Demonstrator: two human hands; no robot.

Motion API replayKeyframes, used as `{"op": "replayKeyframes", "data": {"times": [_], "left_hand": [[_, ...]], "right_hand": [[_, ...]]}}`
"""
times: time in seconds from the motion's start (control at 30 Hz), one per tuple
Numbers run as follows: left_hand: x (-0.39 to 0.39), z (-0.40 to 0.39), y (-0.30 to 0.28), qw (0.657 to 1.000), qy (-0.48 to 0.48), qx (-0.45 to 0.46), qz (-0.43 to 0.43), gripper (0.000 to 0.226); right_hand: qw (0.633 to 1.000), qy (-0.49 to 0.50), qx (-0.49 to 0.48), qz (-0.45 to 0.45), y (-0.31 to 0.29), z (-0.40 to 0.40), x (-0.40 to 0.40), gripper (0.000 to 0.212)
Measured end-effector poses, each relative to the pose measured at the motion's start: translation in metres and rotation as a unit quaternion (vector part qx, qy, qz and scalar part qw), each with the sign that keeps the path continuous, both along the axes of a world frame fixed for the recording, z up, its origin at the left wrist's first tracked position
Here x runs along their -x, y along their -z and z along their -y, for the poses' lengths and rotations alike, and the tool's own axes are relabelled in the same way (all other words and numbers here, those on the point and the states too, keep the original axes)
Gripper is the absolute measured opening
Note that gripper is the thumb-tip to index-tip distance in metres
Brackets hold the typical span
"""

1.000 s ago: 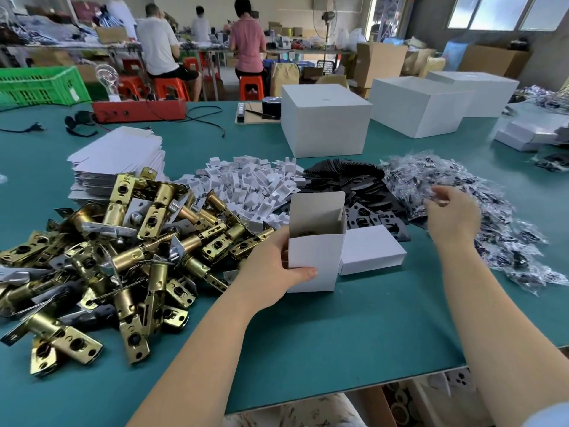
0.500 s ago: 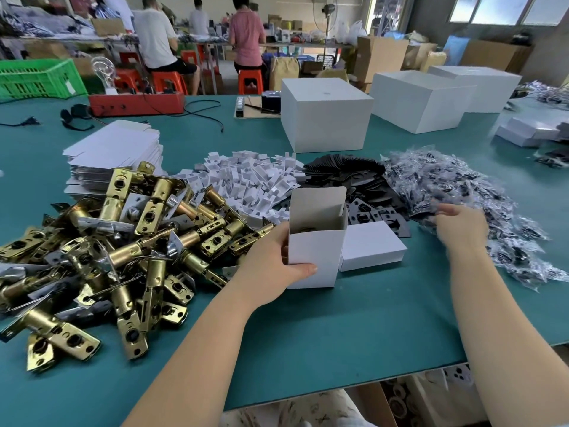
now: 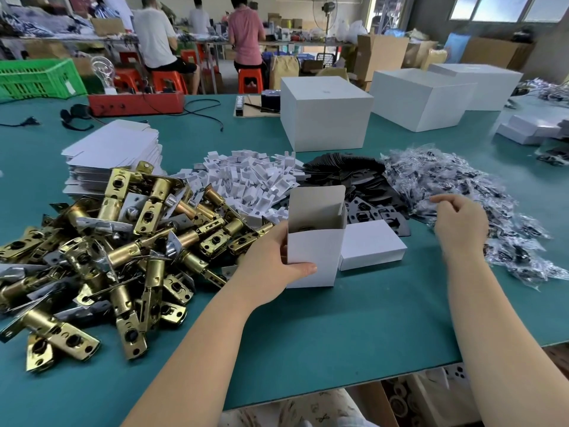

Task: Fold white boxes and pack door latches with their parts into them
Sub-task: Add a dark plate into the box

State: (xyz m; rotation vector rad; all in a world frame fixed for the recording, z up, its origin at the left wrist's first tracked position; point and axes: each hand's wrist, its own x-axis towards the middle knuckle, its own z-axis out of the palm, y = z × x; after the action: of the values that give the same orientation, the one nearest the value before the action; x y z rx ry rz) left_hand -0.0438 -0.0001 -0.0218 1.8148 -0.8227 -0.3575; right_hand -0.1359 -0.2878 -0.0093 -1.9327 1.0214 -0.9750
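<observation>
Currently, far left, a green crate (image 3: 37, 77) is sitting at the back edge of the teal table (image 3: 338, 328), with a red unit (image 3: 135, 103) and trailing cables just right of it. Nearer, a stack of flat white box blanks (image 3: 114, 149) is lying behind a big heap of brass door latches (image 3: 123, 251). The left hand (image 3: 274, 263) is gripping an upright open white box (image 3: 314, 241), thumb across its front face, fingers behind; something brass is showing inside. A closed white box (image 3: 371, 245) is lying flat, touching its right side. Behind them: a pile of small white plastic parts (image 3: 252, 177), then black plates (image 3: 363, 186). The right hand (image 3: 462, 223) is hovering over the pile of clear parts bags (image 3: 480, 198), fingers curled; can't tell if it's pinching one. Large white cartons (image 3: 326, 112) are standing at the table's back. In the room beyond, people are sitting on red stools (image 3: 167, 80) at another bench, cardboard boxes stacked to the right.
</observation>
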Motion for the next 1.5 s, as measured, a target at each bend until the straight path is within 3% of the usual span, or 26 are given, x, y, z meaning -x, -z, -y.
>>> {"op": "replayKeyframes", "data": {"times": [0.17,0.5,0.7,1.0,1.2,1.4,1.47,1.5], "left_hand": [[0.000,0.000,0.000,1.000,-0.004,0.000,0.001,0.056],[-0.001,0.000,0.004,0.999,-0.002,0.016,-0.041,0.055],[-0.002,0.001,0.004,0.999,-0.003,0.023,-0.040,0.050],[-0.002,0.003,0.005,0.998,0.004,0.026,-0.055,0.051],[0.000,0.004,0.004,0.997,0.013,0.031,-0.063,0.049],[0.001,0.003,0.003,0.997,0.013,0.033,-0.064,0.052],[0.001,0.004,0.003,0.997,0.009,0.034,-0.065,0.050],[0.001,0.003,0.003,0.997,0.008,0.035,-0.065,0.050]], "right_hand": [[0.984,-0.081,-0.068,0.141,-0.029,-0.033,-0.002,0.032],[0.935,-0.251,0.092,0.235,-0.059,-0.119,-0.008,0.041],[0.878,-0.256,0.369,0.165,-0.049,-0.146,-0.018,0.022],[0.809,-0.295,0.506,0.033,-0.054,-0.133,-0.011,0.016],[0.815,-0.332,0.473,-0.030,-0.050,-0.133,0.002,0.020],[0.803,-0.385,0.435,-0.136,-0.055,-0.130,0.007,0.053],[0.817,-0.400,0.409,-0.071,-0.056,-0.128,0.004,0.045],[0.844,-0.396,0.362,-0.001,-0.056,-0.127,0.001,0.036]]}}
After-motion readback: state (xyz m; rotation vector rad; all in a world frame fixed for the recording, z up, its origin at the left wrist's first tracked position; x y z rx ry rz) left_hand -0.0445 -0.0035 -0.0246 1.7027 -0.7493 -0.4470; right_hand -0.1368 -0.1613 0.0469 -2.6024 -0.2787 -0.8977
